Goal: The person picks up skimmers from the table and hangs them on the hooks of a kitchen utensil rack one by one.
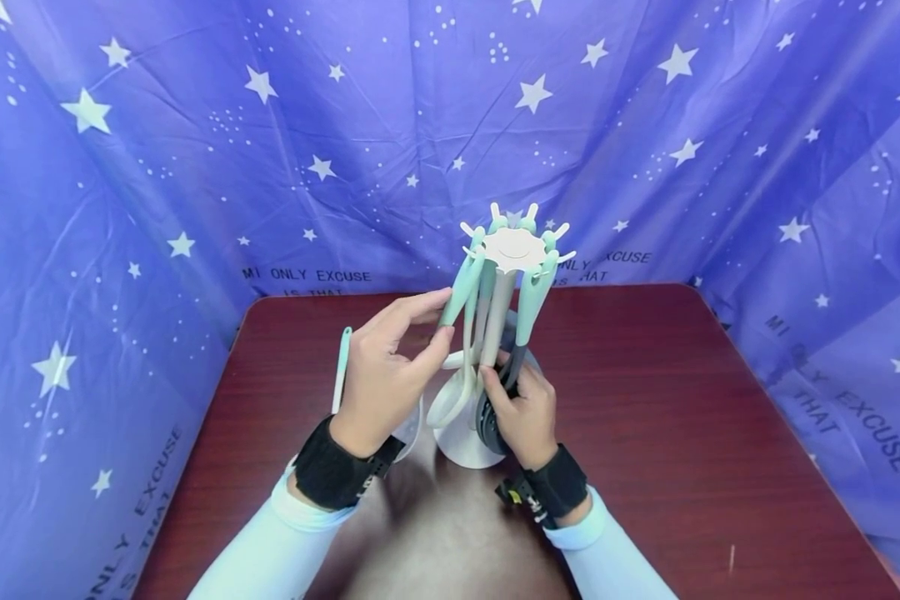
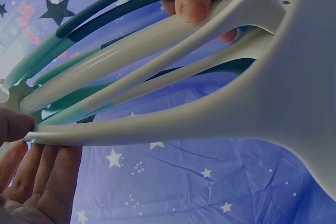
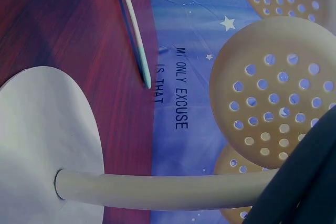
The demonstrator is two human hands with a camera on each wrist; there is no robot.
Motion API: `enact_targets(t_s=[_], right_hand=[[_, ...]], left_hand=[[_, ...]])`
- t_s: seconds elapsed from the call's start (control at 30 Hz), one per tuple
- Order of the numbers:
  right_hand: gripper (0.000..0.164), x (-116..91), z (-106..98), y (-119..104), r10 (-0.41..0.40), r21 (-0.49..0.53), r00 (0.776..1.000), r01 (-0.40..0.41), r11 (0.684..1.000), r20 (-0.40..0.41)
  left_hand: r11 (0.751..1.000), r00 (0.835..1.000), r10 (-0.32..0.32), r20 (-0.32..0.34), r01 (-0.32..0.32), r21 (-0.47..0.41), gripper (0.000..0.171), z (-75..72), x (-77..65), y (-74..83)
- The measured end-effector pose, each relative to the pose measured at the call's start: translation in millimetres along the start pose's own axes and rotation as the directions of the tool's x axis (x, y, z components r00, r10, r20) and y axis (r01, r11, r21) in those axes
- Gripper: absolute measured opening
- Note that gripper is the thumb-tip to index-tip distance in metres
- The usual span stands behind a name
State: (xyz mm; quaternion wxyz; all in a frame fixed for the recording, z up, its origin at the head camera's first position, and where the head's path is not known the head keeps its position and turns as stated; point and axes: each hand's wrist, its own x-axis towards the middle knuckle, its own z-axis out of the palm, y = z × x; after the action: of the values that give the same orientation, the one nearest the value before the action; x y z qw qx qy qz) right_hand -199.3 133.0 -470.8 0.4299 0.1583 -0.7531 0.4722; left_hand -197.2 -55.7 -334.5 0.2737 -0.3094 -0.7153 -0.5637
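A white utensil stand, its round hooked top (image 1: 513, 247) hung with several mint-handled kitchen utensils, stands upright before me. My left hand (image 1: 386, 367) pinches the mint-green handle (image 1: 461, 292) of a white utensil at the stand's left side, thumb on one face and fingers on the other. In the left wrist view its broad white head (image 2: 310, 93) fills the right side; I cannot tell its exact kind. My right hand (image 1: 528, 412) grips the stand's pole (image 2: 136, 48) low down, among dark-headed utensils (image 1: 487, 425). White skimmers with round holes (image 3: 273, 87) hang in the right wrist view.
The stand's round white base (image 1: 468, 450) rests on the dark red wooden table (image 1: 645, 400). Left of my left hand is another utensil with a mint and white handle (image 1: 342, 367). A blue star-patterned curtain (image 1: 412, 125) surrounds the table's back and sides.
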Motion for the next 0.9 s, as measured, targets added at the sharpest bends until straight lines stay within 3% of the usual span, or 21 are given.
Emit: enact_targets(t_s=[0.3,0.43,0.6,0.73,0.83,0.9], right_hand=[[0.018,0.5,0.2,-1.2,0.003,-0.010,1.000,-0.003,1.000,0.006],[0.019,-0.6,0.7,-1.3,0.002,-0.008,1.000,-0.002,1.000,0.004],[0.022,-0.2,0.4,-1.0,-0.004,-0.004,1.000,0.004,1.000,0.000],[0.026,0.2,-0.2,-1.0,-0.005,0.002,1.000,0.005,1.000,0.000],[0.026,-0.4,0.2,-0.6,-0.004,0.007,1.000,0.004,1.000,0.003],[0.025,-0.9,0.3,-0.6,-0.003,0.012,1.000,0.003,1.000,0.005]], left_hand=[[0.995,1.000,-0.018,0.015,0.019,-0.098,0.040,-1.2,-1.2,-0.7],[0.994,0.998,-0.042,0.038,0.046,-0.102,0.045,-3.8,-2.8,-4.4],[0.996,0.997,-0.072,0.031,0.074,-0.053,0.044,-9.5,-4.0,-13.8],[0.994,0.994,-0.108,-0.036,0.108,0.016,0.040,-21.2,-0.2,-32.0],[0.982,0.983,-0.163,-0.089,0.171,0.086,0.038,-34.2,1.9,-52.6],[0.958,0.969,-0.228,-0.091,0.240,0.159,0.041,-42.6,1.2,-67.1]])
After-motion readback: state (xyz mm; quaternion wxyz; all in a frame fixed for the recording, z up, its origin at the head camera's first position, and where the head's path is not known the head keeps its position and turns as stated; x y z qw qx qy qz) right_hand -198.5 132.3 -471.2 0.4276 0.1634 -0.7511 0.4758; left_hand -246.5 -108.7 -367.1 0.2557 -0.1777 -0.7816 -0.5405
